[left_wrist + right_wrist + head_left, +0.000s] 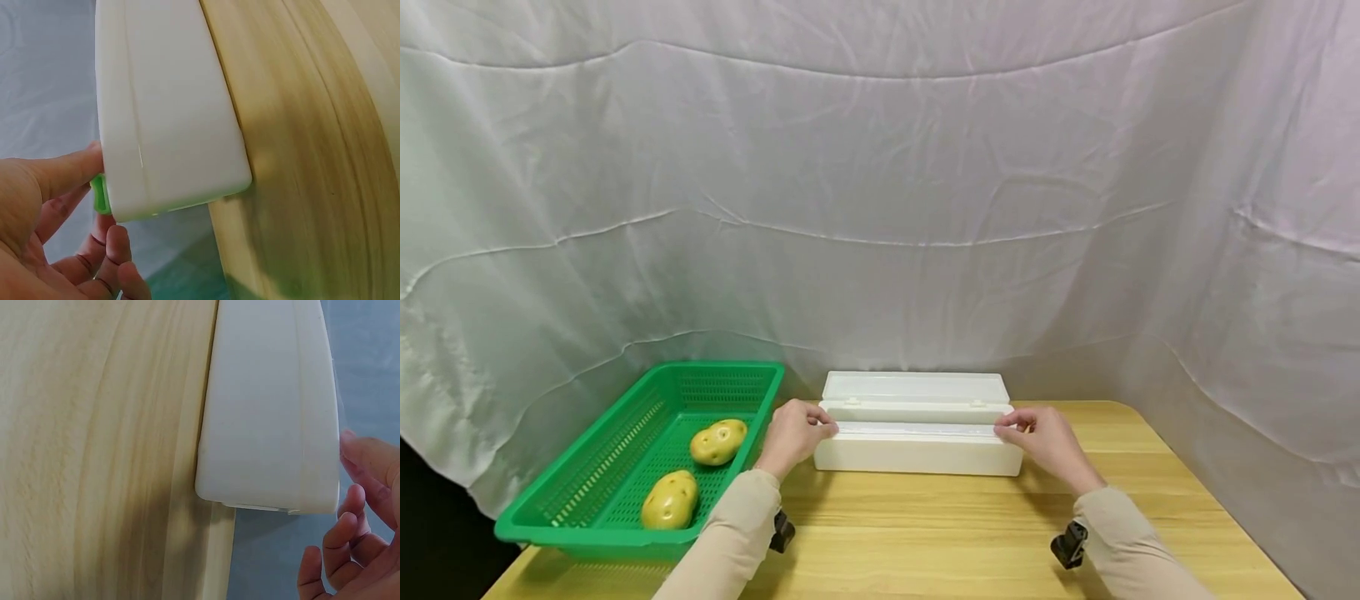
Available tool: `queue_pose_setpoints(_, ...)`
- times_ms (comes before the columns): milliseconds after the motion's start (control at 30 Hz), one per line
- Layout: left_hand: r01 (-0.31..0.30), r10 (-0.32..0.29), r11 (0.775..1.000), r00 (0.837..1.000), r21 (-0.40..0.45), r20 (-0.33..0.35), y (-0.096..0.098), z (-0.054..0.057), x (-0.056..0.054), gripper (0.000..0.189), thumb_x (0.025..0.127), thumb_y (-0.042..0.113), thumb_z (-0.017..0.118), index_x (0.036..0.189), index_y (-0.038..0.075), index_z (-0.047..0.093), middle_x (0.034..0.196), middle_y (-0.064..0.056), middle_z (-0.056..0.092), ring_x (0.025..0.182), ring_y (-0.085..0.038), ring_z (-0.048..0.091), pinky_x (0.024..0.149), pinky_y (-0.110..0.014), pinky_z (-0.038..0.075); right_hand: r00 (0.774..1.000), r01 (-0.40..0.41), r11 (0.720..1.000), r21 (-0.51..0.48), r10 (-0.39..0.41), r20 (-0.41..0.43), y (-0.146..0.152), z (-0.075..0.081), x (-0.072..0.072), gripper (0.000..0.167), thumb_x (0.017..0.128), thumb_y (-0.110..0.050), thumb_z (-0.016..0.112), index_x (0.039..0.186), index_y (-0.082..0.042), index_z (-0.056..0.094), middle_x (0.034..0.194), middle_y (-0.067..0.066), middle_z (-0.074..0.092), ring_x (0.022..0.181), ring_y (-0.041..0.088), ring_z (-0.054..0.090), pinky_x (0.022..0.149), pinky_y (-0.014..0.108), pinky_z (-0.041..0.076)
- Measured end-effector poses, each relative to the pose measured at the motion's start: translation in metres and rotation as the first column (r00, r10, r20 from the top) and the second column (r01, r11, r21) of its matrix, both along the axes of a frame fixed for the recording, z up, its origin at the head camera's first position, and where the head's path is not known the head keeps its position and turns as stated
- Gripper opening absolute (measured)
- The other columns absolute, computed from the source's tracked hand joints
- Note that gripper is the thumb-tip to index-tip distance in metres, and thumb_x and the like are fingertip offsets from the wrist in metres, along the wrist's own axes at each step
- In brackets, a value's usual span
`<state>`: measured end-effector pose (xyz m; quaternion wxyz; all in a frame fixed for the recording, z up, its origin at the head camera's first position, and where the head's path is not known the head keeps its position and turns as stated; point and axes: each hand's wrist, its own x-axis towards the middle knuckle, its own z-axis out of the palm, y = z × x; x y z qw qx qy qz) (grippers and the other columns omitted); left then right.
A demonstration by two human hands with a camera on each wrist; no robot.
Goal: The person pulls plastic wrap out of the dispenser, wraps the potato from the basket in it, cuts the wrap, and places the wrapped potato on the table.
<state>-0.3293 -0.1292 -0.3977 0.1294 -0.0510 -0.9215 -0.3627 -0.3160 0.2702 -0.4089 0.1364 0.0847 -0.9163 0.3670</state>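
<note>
A long white plastic wrap dispenser (917,458) lies crosswise on the table, its lid (917,386) raised and tipped back. Clear plastic wrap (917,429) shows along the open top. My left hand (793,435) pinches the wrap at the left end with thumb and index finger. Close by those fingertips, a small green piece (100,194) juts from the dispenser's top edge in the left wrist view. At the right end, my right hand (1047,440) pinches the wrap's other side, its remaining fingers (340,544) loosely bent. The wrap between the fingertips is hard to see.
To the left stands a green perforated basket (662,540), reaching over the table's left side. Inside lie two potatoes, one farther back (718,442) and one nearer (670,500). A grey curtain (917,208) hangs behind the wooden table (925,533).
</note>
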Motion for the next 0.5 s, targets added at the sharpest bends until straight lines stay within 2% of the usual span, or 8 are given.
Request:
queue_pose_setpoints(133, 0.008, -0.008, 1.0, 1.0, 0.022, 0.003, 0.0016, -0.0035, -0.0026, 0.012, 0.093, 0.014, 0.083, 0.081, 0.012, 0.082, 0.098, -0.005, 0.077, 0.082, -0.02, 0.059, 0.07, -0.032, 0.047, 1.0, 0.007, 1.0, -0.022, -0.007, 0.01, 0.001, -0.0018, -0.0012, 0.013, 0.097, -0.021, 0.081, 0.101, -0.009, 0.083, 0.076, 0.002, 0.065, 0.071, 0.013, 0.051, 0.06, 0.025, 0.04)
queue_pose_setpoints(267, 0.019, -0.019, 1.0, 1.0, 0.024, -0.011, 0.002, -0.0048, -0.0045, 0.014, 0.094, 0.012, 0.081, 0.08, 0.01, 0.081, 0.094, -0.005, 0.077, 0.079, -0.019, 0.057, 0.067, -0.03, 0.044, 1.0, 0.016, 1.0, -0.02, -0.016, 0.01, 0.003, -0.0032, -0.0019, 0.015, 0.098, -0.022, 0.08, 0.103, -0.008, 0.083, 0.078, 0.001, 0.065, 0.071, 0.013, 0.051, 0.06, 0.025, 0.04)
queue_pose_setpoints(500, 0.028, -0.028, 1.0, 0.999, 0.0, -0.028, 0.0019, -0.0071, -0.0053, 0.015, 0.098, 0.012, 0.077, 0.084, 0.009, 0.08, 0.1, -0.009, 0.075, 0.086, -0.021, 0.057, 0.073, -0.033, 0.045, 0.999, 0.036, 0.999, 0.004, -0.036, 0.011, 0.0073, -0.0051, -0.0029, 0.016, 0.099, -0.024, 0.079, 0.103, -0.008, 0.083, 0.081, 0.002, 0.068, 0.074, 0.014, 0.053, 0.062, 0.025, 0.041)
